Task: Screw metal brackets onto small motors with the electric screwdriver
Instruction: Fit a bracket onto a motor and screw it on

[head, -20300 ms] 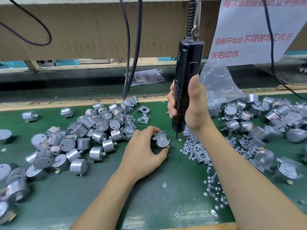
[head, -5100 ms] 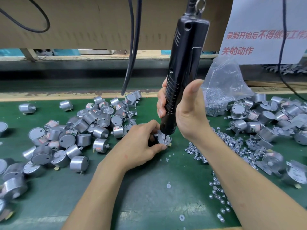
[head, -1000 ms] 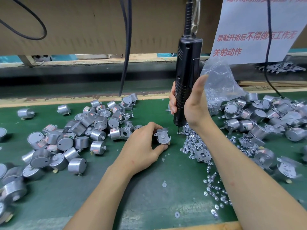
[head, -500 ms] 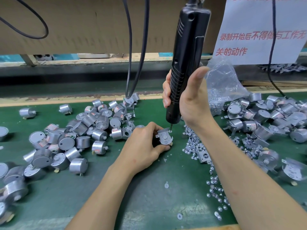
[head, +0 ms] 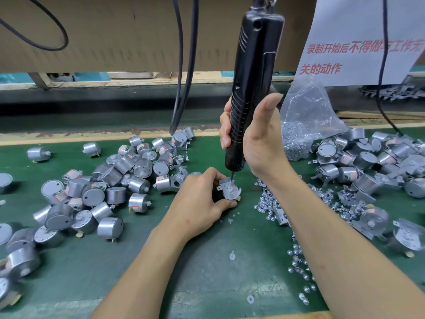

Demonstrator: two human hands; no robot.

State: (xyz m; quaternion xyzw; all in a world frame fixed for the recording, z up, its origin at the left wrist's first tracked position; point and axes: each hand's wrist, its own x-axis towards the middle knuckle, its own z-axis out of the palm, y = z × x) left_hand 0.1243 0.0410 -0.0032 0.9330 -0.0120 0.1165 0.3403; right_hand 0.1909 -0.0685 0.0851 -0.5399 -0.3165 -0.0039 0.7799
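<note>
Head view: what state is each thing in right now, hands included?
electric screwdriver, hung from above, bit tip on the bracket
right hand, gripping the screwdriver
left hand, gripping the held motor
bracket, seated on the held motor
screw bag, slumped on the bench, screws inside
loose screws, scattered on the mat
bare motors, heaped at left
bracketed motors, heaped at right

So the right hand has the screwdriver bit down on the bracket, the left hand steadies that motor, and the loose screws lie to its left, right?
One slip: the head view shows the loose screws to the right of the held motor, not the left. Right hand on the screwdriver, left hand on the motor: correct.
</note>
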